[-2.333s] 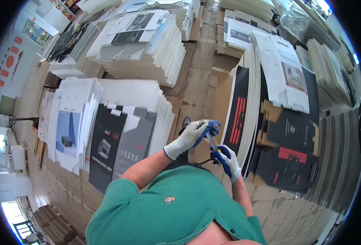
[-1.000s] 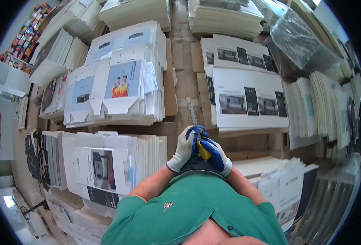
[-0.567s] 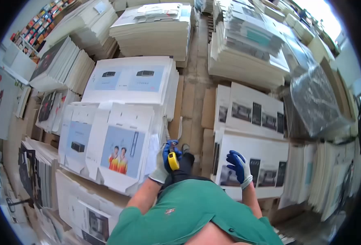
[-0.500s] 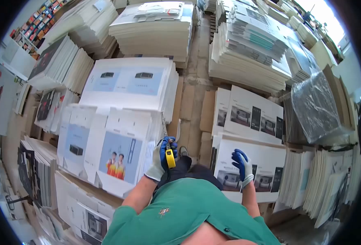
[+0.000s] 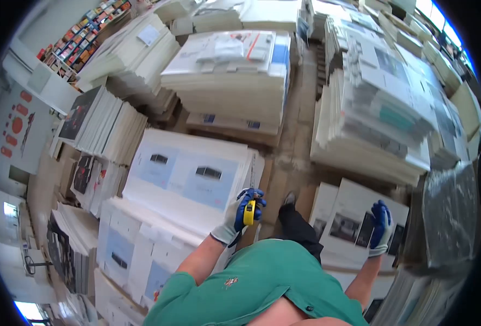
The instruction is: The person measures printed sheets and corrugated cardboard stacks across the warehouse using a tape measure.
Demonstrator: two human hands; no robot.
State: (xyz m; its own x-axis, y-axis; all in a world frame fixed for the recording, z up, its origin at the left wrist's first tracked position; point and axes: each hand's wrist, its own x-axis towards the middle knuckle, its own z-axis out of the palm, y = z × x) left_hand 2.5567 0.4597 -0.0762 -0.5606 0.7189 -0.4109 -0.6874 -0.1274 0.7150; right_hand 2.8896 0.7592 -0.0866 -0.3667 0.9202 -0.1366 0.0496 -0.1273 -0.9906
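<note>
My left hand point(image 5: 241, 215), in a blue and white work glove, is closed around a yellow tape measure point(image 5: 249, 212). A short piece of its blade seems to stick up past the fingers, but blur hides its end. Just left of that hand lies a stack of printed cardboard sheets point(image 5: 186, 168) with pale blue panels and black box-shaped devices. My right hand point(image 5: 380, 227), gloved alike, holds nothing, its fingers stretched forward. Beneath it are white printed sheets point(image 5: 336, 201) showing pictures of an appliance.
A narrow floor aisle point(image 5: 295, 144) runs ahead between tall cardboard stacks; my foot point(image 5: 290, 198) is in it. A high stack point(image 5: 224, 92) stands ahead left, another point(image 5: 371, 130) ahead right. A plastic-wrapped bundle point(image 5: 450, 212) stands at the far right.
The view has shifted forward along the aisle, and the stacks now sit lower and further right in it. One leg has stepped forward. The tape measure stays in my left hand.
</note>
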